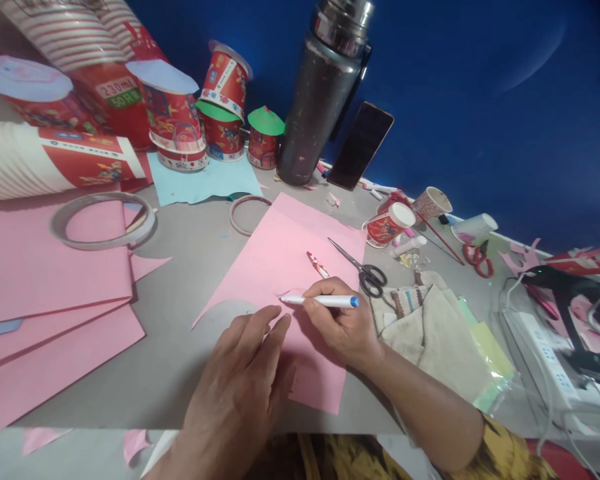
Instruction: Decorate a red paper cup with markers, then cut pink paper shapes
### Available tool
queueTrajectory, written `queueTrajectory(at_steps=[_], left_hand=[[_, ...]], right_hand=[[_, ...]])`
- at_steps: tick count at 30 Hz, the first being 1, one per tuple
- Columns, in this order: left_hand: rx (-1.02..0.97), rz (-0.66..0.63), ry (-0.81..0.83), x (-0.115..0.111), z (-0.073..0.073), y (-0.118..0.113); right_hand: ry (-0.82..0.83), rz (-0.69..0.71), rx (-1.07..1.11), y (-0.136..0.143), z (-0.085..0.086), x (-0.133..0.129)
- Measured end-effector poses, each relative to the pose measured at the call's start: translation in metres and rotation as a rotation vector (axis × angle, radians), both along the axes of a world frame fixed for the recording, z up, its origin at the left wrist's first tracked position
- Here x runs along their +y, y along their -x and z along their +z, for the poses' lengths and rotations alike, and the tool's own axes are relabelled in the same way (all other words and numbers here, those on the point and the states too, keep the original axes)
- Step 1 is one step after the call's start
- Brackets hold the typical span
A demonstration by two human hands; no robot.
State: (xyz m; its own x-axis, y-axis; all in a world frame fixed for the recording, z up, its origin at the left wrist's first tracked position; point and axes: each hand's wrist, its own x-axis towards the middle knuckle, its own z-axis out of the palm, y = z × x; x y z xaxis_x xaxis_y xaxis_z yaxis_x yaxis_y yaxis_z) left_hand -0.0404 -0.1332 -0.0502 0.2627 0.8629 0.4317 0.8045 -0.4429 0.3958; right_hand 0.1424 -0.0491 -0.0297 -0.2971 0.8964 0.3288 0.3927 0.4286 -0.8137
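My right hand [343, 327] grips a white marker with a blue end [333, 301], its tip touching a pink sheet of paper [285, 233]. A faint curved line shows on the paper near the tip. My left hand [243, 373] rests on the sheet's lower left part, fingers stretched out and holding nothing; its thumb is partly hidden. The sheet has a curved cut along its left side. On its right side lie black-handled scissors [365, 268], and a red-and-white pen [318, 265] lies just beyond my right hand.
Folded pink paper [55, 267] and a tape roll [103, 220] lie left. Behind stand decorated red paper cups [173, 117], a dark flask [320, 100] and a phone [361, 145]. Right are a cloth [430, 327], red-handled scissors [479, 259] and a power strip [547, 360] with cables.
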Motion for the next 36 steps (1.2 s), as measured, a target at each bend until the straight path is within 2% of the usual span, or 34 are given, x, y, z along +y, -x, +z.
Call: queueTrajectory(at_steps=[5,14,21,27,33,36], left_hand=[[-0.001,0.004,0.008,0.0,-0.002,0.001],[-0.011,0.025,0.004,0.0,-0.002,0.002],[0.046,0.0,0.016,-0.001,-0.003,0.003],[0.01,0.023,0.028,-0.002,-0.007,0.001],[0.019,0.0,0.048,-0.001,-0.006,0.002],[0.034,-0.012,0.034,0.0,-0.005,0.002]], right_hand=[[0.0,-0.069,0.015,-0.003,0.0,-0.002],[0.015,-0.013,0.032,0.001,0.002,0.0],[-0.002,-0.084,0.023,-0.004,0.004,-0.001],[0.03,-0.064,0.024,-0.008,0.005,-0.002],[-0.001,-0.171,0.054,-0.013,0.005,0.002],[-0.022,-0.165,0.052,-0.013,0.004,0.004]])
